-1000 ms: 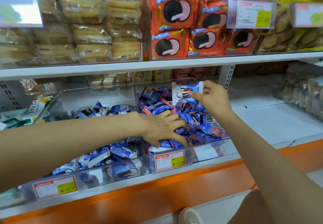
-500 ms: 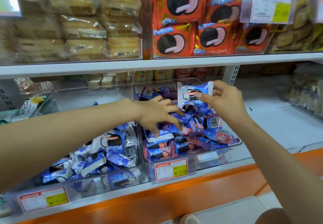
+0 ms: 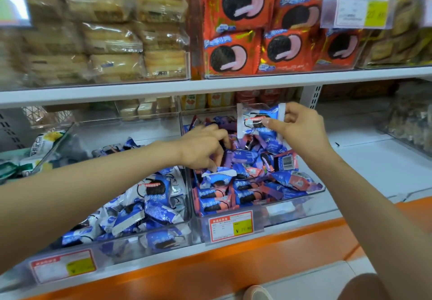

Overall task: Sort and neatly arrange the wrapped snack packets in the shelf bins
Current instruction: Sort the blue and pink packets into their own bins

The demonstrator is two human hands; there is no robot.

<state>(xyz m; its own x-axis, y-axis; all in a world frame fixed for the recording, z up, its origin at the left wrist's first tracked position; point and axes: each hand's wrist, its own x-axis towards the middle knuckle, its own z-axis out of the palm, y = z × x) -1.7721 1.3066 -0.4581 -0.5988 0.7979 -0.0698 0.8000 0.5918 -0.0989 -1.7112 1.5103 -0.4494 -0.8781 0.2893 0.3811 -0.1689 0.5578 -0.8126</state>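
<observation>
Two clear bins sit side by side at the front edge of the lower shelf (image 3: 374, 171). Your right hand (image 3: 301, 129) pinches a blue-and-white snack packet (image 3: 259, 119) upright by its right end, above the back of the right bin (image 3: 280, 211), which is heaped with blue-and-pink packets (image 3: 247, 182). Your left hand (image 3: 201, 146) reaches into that same bin, fingers curled down onto the pile; whether it grips anything cannot be told. The left bin (image 3: 131, 241) holds blue-and-white packets (image 3: 154, 196).

White metal shelf board (image 3: 210, 87) across the middle, slotted white upright (image 3: 314, 96) behind, orange base strip (image 3: 233, 254) below, pale floor (image 3: 315, 284)
</observation>
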